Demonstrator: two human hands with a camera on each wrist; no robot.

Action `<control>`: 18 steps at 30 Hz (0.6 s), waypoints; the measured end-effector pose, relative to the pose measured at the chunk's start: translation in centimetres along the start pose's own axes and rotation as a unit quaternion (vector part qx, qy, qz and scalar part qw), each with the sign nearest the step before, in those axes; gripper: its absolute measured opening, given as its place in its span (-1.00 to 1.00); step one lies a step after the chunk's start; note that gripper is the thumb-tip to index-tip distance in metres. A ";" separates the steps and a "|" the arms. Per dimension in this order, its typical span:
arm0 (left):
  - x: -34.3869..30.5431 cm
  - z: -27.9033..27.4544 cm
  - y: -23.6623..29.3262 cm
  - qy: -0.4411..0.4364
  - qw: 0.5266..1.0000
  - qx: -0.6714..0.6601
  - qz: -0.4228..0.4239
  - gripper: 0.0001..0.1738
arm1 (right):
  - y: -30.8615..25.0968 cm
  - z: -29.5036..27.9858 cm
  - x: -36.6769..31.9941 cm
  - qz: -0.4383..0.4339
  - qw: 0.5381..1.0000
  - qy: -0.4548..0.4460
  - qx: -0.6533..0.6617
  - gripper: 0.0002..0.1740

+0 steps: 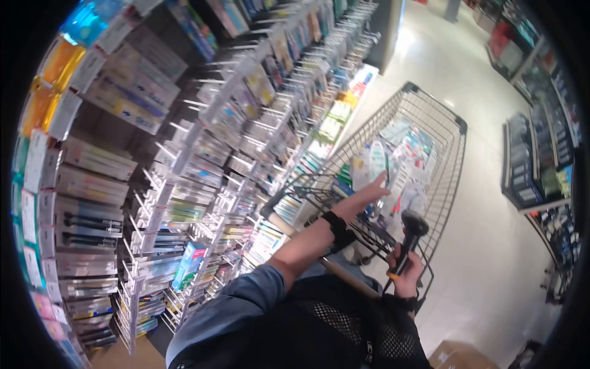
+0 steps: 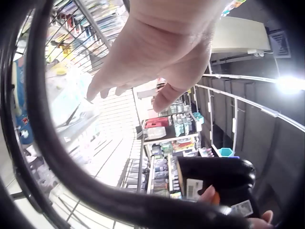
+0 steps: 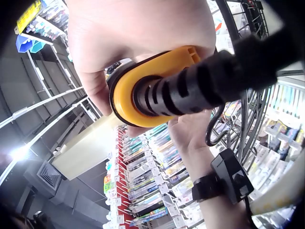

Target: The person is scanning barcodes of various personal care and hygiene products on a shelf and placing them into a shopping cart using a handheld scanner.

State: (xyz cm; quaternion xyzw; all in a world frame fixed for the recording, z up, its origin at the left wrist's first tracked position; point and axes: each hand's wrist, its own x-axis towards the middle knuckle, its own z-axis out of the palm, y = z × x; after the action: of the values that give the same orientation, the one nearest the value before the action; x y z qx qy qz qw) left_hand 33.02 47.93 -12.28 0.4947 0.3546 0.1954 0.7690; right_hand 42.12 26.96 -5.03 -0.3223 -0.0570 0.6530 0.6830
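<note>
The cart (image 1: 460, 125) stands between the rack (image 1: 212, 114) on its left and, across the floor (image 1: 479, 270), the shelves (image 1: 543, 209) on its right. Packages (image 1: 402, 161) lie inside, below the left hand (image 1: 370, 192). The scanner (image 1: 414, 226) is in the right hand (image 1: 406, 270), near the cart's closer end.

Shop aisle (image 1: 485, 264), stocked racks (image 1: 212, 117), price labels (image 1: 50, 165), shopping cart (image 1: 460, 126)
</note>
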 end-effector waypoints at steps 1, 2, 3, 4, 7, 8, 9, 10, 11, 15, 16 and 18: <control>-0.8 -0.1 1.3 0.012 1.000 0.008 0.010 -0.10 | -0.1 0.3 -0.1 0.001 1.000 -0.003 0.005 -0.33; -1.4 0.0 2.5 0.010 1.000 0.018 0.001 -0.17 | -0.2 0.4 0.0 0.001 1.000 -0.004 0.008 -0.34; -1.8 0.0 3.7 0.007 1.000 0.027 -0.010 -0.24 | -0.1 -0.1 0.1 0.005 1.000 -0.008 0.010 -0.34; -2.2 -0.4 5.1 0.013 0.999 0.032 -0.002 -0.24 | -0.1 -0.1 0.3 0.000 1.000 -0.008 0.009 -0.34; -4.6 -1.7 8.5 0.003 0.982 0.133 0.134 -0.65 | -0.1 -0.3 0.7 0.010 1.000 0.004 0.014 -0.35; -5.6 -2.4 9.8 0.008 0.981 0.137 0.139 -0.65 | -0.1 -0.4 0.9 0.008 1.000 0.003 0.022 -0.36; -7.2 -3.0 11.9 0.024 0.964 0.233 0.127 -0.72 | -0.2 -0.2 1.1 0.012 1.000 -0.001 0.016 -0.37; -8.8 -3.5 13.4 0.040 0.938 0.325 0.113 -0.78 | -0.4 -0.1 1.3 0.016 1.000 -0.002 0.010 -0.37; -10.2 -3.7 14.4 0.106 0.927 0.327 0.151 -0.83 | -0.5 0.0 1.3 0.016 1.000 -0.004 0.009 -0.37; -12.9 -8.0 15.7 0.273 0.882 0.261 0.283 -0.89 | -1.6 0.1 3.2 0.021 1.000 0.015 0.011 -0.40; -13.5 -9.0 16.4 0.291 0.871 0.246 0.311 -0.91 | -1.8 0.0 3.5 0.028 0.999 0.021 0.010 -0.40; -14.3 -10.4 18.0 0.322 0.881 0.179 0.297 -0.88 | -1.9 -0.2 4.6 0.044 0.999 0.025 0.013 -0.41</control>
State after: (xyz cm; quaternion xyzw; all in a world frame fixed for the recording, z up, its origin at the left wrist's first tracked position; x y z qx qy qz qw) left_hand 16.61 52.86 6.26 0.6157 0.4481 0.4968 0.4163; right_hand 44.54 31.25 -5.79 -0.3318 -0.0167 0.6748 0.6590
